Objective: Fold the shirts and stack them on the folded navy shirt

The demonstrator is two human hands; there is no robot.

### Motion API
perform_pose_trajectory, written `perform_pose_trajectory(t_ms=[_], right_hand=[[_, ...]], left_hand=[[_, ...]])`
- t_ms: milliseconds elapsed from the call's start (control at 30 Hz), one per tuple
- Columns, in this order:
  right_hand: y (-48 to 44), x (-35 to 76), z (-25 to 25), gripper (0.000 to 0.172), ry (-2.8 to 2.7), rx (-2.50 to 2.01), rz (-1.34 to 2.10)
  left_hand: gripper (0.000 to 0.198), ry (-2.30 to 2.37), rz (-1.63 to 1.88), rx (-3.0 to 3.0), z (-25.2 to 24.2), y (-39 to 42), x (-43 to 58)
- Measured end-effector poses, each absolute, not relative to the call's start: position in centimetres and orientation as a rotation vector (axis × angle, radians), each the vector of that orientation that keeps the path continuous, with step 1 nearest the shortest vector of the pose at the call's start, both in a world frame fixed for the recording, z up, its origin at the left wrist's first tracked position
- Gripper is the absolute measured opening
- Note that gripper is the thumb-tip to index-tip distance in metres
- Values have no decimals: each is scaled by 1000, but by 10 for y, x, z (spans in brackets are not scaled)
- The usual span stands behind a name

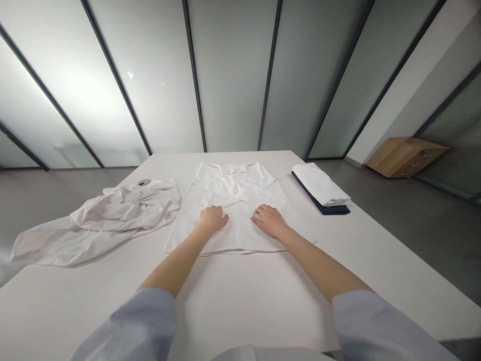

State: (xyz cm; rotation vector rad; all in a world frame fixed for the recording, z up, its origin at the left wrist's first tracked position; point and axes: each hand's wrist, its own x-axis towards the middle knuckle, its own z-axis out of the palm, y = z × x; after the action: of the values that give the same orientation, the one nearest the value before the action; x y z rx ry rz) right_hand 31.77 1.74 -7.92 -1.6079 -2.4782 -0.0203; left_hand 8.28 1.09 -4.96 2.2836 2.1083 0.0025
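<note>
**Finding: both hands bear on the laid-out shirt**

The white shirt point(235, 188) lies flat on the table point(263, 301). Your left hand point(213, 219) rests curled on its lower half and your right hand point(268, 220) lies flat beside it, the two slightly apart. I cannot tell whether the left pinches cloth. Recommendation: press evenly and smooth outward from the shirt's centre. A crumpled garment point(101, 225) lies left of the shirt, a folded stack point(321, 188) right of it.

The left hand point(212, 218) and right hand point(269, 220) hide their palms against the shirt point(235, 193). Folded white cloth point(320, 184) covers most of a dark cloth point(332, 209). The bottom edge cuts both sleeves point(128, 326).
</note>
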Motion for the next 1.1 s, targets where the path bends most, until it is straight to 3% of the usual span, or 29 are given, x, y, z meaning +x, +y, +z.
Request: perform_pose_trajectory(t_ms=[267,500,767,933,1033,1100], right_hand=[[35,324,-90,39,-2407,-1531,-14],[23,325,-76,16,-2469,-1312,86],[13,319,-71,37,-2544,-1235,167],[8,315,-70,42,-2565,-1150,207],[5,313,-69,51,-2584,-1118,238],[4,312,-68,57,-2598,-1119,261]], left_hand=[[55,1881,276,2439,-83,25,69],[28,1556,472,2597,-72,18,71],[63,1321,405,2610,-65,4,78],[81,1261,404,2606,-63,-2,78],[82,1222,371,2636,-65,-3,80],[70,1237,395,2642,-66,-1,81]])
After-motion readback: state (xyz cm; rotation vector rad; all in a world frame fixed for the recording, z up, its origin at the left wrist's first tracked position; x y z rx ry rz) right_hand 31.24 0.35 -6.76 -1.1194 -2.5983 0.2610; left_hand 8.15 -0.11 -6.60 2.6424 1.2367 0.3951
